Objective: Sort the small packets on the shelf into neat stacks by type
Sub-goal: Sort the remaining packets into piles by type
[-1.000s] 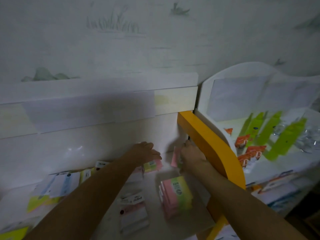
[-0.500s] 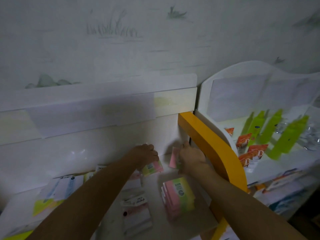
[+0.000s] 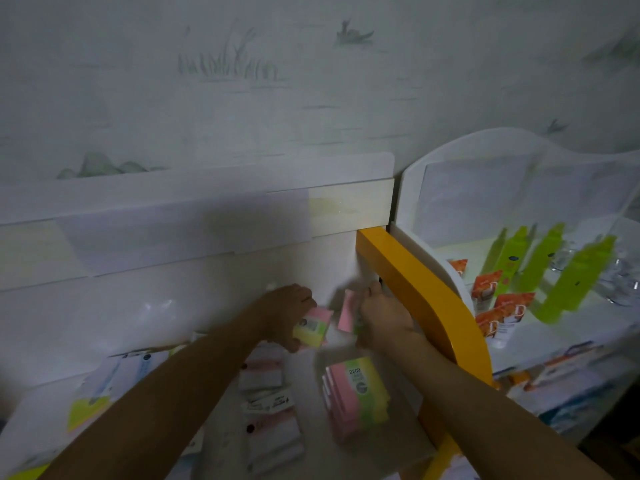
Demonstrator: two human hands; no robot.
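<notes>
- Nearest the camera, a neat stack of pink-and-yellow-green paper packets [image 3: 355, 393] stood on the white shelf [image 3: 377, 448], with a looser pile of white-and-pink label packets [image 3: 270, 420] just to its left; both lay where they had been half a second before.
- Further in, the left hand [image 3: 289, 311] had closed its fingers round one pink-and-green packet [image 3: 311, 327], which had lain flat under that hand a moment earlier and now sat lifted and tilted in its grip. I judged a matching packet was on its way to the stack.
- The right hand [image 3: 379, 317] still pinched a small pink packet [image 3: 346, 315] upright against the curved orange shelf side [image 3: 426, 306], barely shifted.
- Blurred white-and-yellow packets [image 3: 104, 386] at the left were unsorted.
- The right fingertips were hidden behind the hand, so how many packets it held was unclear; print was mostly unreadable in the dim light.
- Farthest, green upright pouches [image 3: 550, 271] on the neighbouring shelf were smeared.
</notes>
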